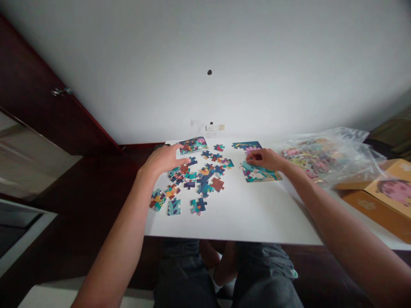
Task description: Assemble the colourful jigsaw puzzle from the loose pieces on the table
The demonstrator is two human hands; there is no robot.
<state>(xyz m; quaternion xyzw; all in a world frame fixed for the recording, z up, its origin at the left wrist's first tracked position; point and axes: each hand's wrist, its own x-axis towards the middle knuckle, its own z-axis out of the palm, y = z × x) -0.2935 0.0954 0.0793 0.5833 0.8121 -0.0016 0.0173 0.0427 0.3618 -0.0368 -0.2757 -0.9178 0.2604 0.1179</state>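
Note:
My left hand [165, 159] hovers at the left of the loose puzzle pieces [205, 173], thumb and fingers apart, with nothing seen in it. Just beyond its fingertips lies the picture card [193, 145] with a colourful printed scene. My right hand [265, 159] is over the partly joined jigsaw puzzle [257, 174], which shows a white rabbit. Its fingers are curled into a pinch against the puzzle and cover its middle; what lies between them is hidden.
Several loose pieces spread over the white table [237, 218], some near its left edge. On the right lie a clear plastic bag [316, 158] of colourful pieces and an orange box [382, 196]. A wall with sockets [215, 127] stands behind.

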